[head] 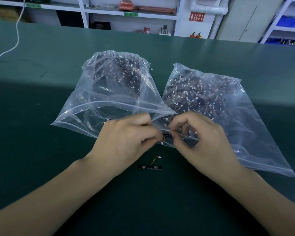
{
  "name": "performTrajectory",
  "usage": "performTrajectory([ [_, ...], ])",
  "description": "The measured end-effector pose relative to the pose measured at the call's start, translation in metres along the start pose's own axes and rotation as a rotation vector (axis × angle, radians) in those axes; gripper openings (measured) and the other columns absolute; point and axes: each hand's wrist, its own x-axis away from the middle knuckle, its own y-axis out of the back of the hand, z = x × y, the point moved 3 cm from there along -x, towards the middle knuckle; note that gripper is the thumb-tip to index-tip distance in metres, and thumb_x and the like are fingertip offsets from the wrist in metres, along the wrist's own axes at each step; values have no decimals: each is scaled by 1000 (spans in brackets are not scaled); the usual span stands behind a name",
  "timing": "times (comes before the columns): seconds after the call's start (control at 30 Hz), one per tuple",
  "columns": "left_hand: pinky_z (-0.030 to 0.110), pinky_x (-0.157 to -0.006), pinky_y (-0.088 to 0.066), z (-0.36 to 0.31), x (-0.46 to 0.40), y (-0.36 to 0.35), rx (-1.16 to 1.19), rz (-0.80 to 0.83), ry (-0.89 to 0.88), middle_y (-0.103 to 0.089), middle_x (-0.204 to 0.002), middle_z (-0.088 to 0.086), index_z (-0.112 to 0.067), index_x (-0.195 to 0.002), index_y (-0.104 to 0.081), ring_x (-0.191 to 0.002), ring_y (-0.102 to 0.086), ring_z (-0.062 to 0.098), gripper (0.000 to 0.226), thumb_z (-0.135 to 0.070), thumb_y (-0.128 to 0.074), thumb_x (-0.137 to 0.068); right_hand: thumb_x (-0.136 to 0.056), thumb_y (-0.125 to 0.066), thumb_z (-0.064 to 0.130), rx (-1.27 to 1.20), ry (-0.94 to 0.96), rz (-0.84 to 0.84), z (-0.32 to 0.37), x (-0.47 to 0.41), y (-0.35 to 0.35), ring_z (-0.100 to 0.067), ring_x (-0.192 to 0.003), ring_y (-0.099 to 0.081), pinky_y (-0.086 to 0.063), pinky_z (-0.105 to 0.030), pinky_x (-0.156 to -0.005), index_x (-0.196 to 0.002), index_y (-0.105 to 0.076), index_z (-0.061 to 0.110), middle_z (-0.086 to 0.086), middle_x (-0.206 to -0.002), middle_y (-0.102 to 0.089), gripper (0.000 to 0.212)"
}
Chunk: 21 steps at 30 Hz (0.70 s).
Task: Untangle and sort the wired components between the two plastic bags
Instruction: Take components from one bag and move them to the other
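Note:
Two clear zip bags lie side by side on the green table, each filled with small black boards on red-orange wires with white plugs. The left bag [99, 103] gapes open toward me. The right bag [228, 106] lies flat. My left hand [126, 140] and my right hand [199, 138] meet at the near corners of the bags, and both pinch a wired component [163, 138] between their fingertips. Its white plug hangs just below the fingers. One separate wired component [149, 166], a black strip with a short wire, lies on the table below my hands.
The green table [41, 150] stretches wide on all sides. A white cable [15, 34] trails across its far left corner. Shelving with boxes and red items stands behind the table's far edge.

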Motion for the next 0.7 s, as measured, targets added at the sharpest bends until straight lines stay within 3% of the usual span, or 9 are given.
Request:
performTrajectory([
  [0.13, 25, -47, -27, -8, -3, 0, -195, 93, -92, -51, -69, -6, -33, -87, -82, -57, -56, 19, 10, -25, -87, -89, -82, -80, -4, 10, 9, -11, 1, 0, -1, -14, -79, -60, -50, -30, -78, -95, -70, 18, 14, -86, -62, 27],
  [0.27, 27, -43, -34, -12, -4, -5, -337, 202, -81, -55, -62, -6, -36, -90, -80, -52, -61, 22, 6, -31, -82, -92, -84, -79, 2, 5, -7, -1, 2, 1, -1, -14, -78, -59, -50, -31, -76, -93, -69, 20, 12, -82, -60, 23],
  [0.4, 32, -57, -33, -11, -1, -14, -457, 244, -74, -68, -79, -5, -37, -122, -63, -74, -71, 26, 26, -40, -39, -112, -85, -77, 4, -4, -17, 19, 1, 2, -2, -15, -80, -61, -51, -34, -76, -94, -69, 22, 11, -82, -61, 21],
  [0.47, 34, -59, -32, -12, 1, -15, -447, 227, -57, -72, -84, -4, -35, -122, -59, -77, -71, 28, 38, -44, -23, -111, -85, -77, 3, -2, -21, 24, 1, 1, -3, -15, -80, -61, -51, -34, -76, -95, -68, 23, 12, -83, -61, 23],
  [0.57, 32, -55, -31, -13, 0, -10, -376, 142, -43, -72, -76, -7, -38, -115, -66, -66, -70, 26, 51, -49, -17, -108, -84, -77, 0, -24, -22, 10, -1, 1, -2, -16, -80, -62, -51, -36, -74, -95, -68, 22, 10, -86, -63, 26],
  [0.7, 28, -47, -41, -14, 4, -6, -164, 114, -141, -74, -76, -13, -36, -106, -75, -60, -69, 19, 42, -52, -36, -110, -85, -79, -3, -47, -8, -11, -3, 0, -1, -16, -80, -63, -52, -37, -73, -95, -68, 20, 13, -88, -63, 27],
])
